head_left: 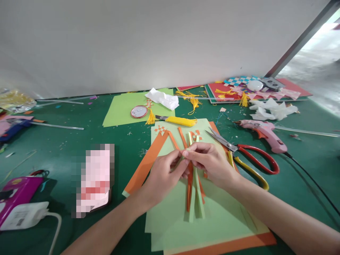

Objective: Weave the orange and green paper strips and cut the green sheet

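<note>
Presently, head view: I look down at two bare hands meeting over the counter [127, 152], fingertips almost touching.
Left hand [166, 170]: thumb and fingers drawn into a pinch on the pale green strips; the exact contact is hidden from me.
Right hand [212, 159]: pinched closed on the same strips from the other side, no wide gap between its fingers.
Green strips [191, 209]: between the hands, ends poking out just beyond the fingertips, long tails hanging back towards the wearer.
Orange strips [188, 198]: below the hands, fanned across the pale green sheets [170, 232]; a wider orange strip [147, 168] slants beyond the left hand.
Weaving done: a small orange-and-white check [161, 130] lies beyond the left hand, another [196, 135] just past the right fingertips.
Weaving left: I'd judge the held strips are being arranged and are partway at best; the loose orange ones look unworked.
Tools: scissors [231, 146] lie spread to the right of the right hand, a pink glue gun [265, 131] farther right, a yellow cutter [182, 121] beyond both hands; none is in use.
</note>
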Motion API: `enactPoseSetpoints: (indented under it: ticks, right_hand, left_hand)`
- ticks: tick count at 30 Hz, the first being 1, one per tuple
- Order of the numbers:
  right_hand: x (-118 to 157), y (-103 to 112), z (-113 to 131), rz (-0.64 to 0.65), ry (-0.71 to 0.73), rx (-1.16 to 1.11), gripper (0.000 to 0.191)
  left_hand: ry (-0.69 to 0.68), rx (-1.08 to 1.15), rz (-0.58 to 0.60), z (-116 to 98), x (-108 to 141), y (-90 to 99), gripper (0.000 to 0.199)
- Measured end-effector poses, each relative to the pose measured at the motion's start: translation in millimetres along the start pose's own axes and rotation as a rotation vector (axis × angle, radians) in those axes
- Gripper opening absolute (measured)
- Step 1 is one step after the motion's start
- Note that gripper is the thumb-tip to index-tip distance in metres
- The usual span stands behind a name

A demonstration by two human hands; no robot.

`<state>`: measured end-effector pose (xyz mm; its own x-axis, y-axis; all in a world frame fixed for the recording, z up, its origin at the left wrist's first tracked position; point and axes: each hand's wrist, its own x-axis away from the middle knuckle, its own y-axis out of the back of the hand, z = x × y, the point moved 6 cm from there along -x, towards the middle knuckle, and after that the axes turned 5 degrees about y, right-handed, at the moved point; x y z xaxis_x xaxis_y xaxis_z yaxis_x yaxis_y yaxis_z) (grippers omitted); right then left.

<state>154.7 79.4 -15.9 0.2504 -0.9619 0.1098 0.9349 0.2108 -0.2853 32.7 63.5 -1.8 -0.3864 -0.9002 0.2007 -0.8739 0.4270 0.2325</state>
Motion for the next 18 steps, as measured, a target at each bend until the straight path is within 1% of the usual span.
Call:
enactPoseSetpoints:
  ticks: [7,13,18]
  right_hand:
    - [-0.5,-2.2,1.0,-0.031,0.000,-0.027,0.024]
    - [-0.8,-1.2,-2.1,-0.045,-0.025,-0.022,0.027]
    - [-0.2,0.1,-3.6,-0.032,-0.034,-0.036,0.026]
  left_hand:
    - [0.001,0.011,0.012,-2.9,1.8,-2.6,0.030]
    - [0.018,0.027,0.027,-0.7,2.1,-3.3,0.032]
    - [0.036,0.073,0.046,-1.2,2.1,-4.1,0.032]
